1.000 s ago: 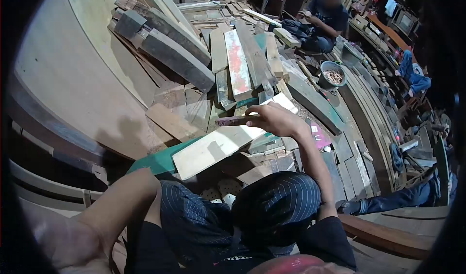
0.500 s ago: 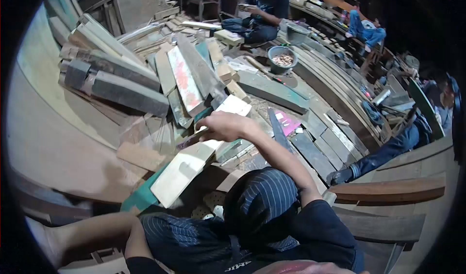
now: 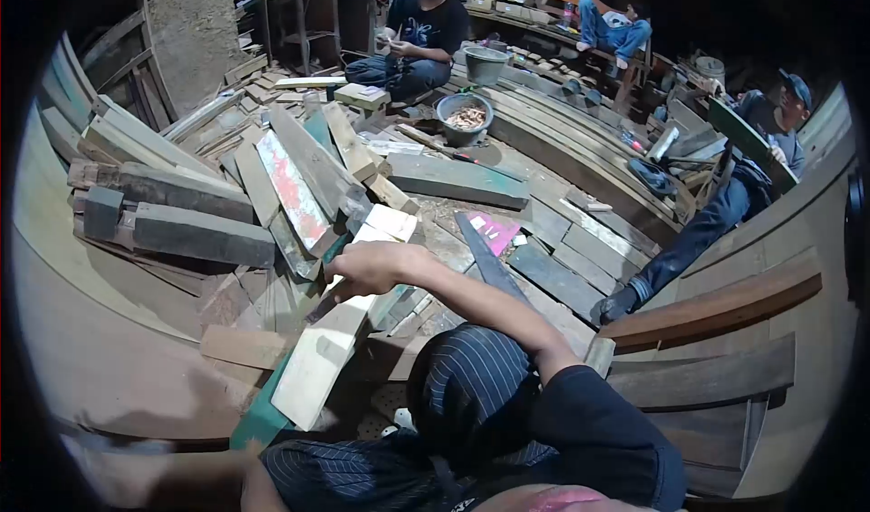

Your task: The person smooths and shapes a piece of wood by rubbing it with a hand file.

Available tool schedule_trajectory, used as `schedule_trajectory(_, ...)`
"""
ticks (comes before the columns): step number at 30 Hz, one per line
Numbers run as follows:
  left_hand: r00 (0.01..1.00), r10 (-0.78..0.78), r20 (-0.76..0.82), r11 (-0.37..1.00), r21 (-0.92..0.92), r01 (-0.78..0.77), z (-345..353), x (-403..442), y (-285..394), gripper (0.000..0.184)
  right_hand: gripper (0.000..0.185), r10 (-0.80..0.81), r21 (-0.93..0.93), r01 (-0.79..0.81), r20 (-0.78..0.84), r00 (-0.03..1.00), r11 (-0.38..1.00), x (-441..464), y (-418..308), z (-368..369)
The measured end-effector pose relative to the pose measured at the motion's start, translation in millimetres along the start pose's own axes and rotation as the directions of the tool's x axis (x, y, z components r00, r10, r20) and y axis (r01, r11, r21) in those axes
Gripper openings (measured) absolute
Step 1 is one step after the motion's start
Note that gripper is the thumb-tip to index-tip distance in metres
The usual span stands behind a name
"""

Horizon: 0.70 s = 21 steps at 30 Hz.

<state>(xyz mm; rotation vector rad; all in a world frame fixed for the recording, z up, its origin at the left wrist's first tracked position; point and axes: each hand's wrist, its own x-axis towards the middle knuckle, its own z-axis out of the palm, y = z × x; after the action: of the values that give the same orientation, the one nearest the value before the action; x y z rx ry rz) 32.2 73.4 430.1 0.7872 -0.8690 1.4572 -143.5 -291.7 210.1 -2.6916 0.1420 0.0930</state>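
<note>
My right hand [image 3: 373, 269] is closed above a pale wooden beam [image 3: 317, 362], its arm reaching across from the right. A narrow dark flat piece [image 3: 324, 307] sticks out below its fingers, slanting down to the left; its kind is unclear. The beam lies slanted in front of my knee, and a green board [image 3: 258, 412] shows beneath its lower left edge. At the lower left edge of the view, my left hand [image 3: 95, 467] is smeared and dark, so its fingers cannot be made out. A white-faced block [image 3: 391, 223] sits just beyond my right hand.
Stacked dark beams [image 3: 204, 234] lie left. A tapered dark blade [image 3: 489, 256] rests near a pink sheet [image 3: 496, 233]. Farther back stands a bucket of small pieces [image 3: 464, 119]. A seated person [image 3: 421, 36] is behind it; another person's leg [image 3: 693, 240] stretches in from the right.
The view has shifted, so the surroundings sit further left and the person at right shows more. My right hand stays closed over the beam; my left hand is more blurred.
</note>
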Motion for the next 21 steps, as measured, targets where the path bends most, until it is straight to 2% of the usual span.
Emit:
schedule_trajectory(1,1.0,0.0,0.006,1.0,-0.005,0.0,-0.2,-1.5,-0.6,0.034,0.041,0.048,-0.059,-0.044,0.065,0.997,0.997,-0.1,-3.2,-3.1)
schedule_trajectory(4,1.0,-0.006,0.029,1.0,-0.023,0.007,5.4,-2.7,-6.4,0.039,0.041,0.027,-0.02,-0.026,0.079,0.997,0.999,3.0,2.3,-1.8)
schedule_trajectory(5,0.999,-0.013,0.031,1.0,-0.024,0.014,6.1,-4.9,-10.3,0.041,0.04,-0.002,-0.048,0.005,0.049,0.999,0.999,5.3,8.3,2.5)
schedule_trajectory(8,0.999,-0.021,0.047,0.999,-0.033,0.023,9.7,-10.4,-20.2,0.047,0.041,0.078,-0.069,-0.074,0.055,0.995,0.995,-4.7,-6.7,-9.5)
schedule_trajectory(12,0.997,0.02,0.077,0.999,-0.035,-0.017,11.8,-7.3,-27.3,0.055,0.044,0.075,-0.038,-0.074,0.03,0.997,0.997,-5.6,-7.8,-5.9)
schedule_trajectory(15,0.985,0.116,0.131,0.993,-0.043,-0.111,14.9,-11.0,-33.7,0.061,0.044,0.085,-0.018,-0.084,0.015,0.996,0.996,-5.8,-4.7,-2.8)
schedule_trajectory(16,0.96,0.236,0.152,0.972,-0.052,-0.231,14.6,-14.6,-38.7,0.071,0.044,0.086,-0.024,-0.085,0.016,0.996,0.996,-5.2,-3.9,-2.4)
schedule_trajectory(19,0.972,0.211,0.101,0.976,-0.084,-0.203,-13.2,-7.5,-69.6,0.088,0.051,0.119,-0.032,-0.117,0.058,0.991,0.993,-4.0,-4.6,-5.7)
schedule_trajectory(21,0.999,0.044,-0.011,0.982,-0.185,-0.045,-16.1,-11.8,-82.0,0.074,0.054,0.136,-0.037,-0.134,0.064,0.989,0.99,-4.4,-4.0,-5.2)
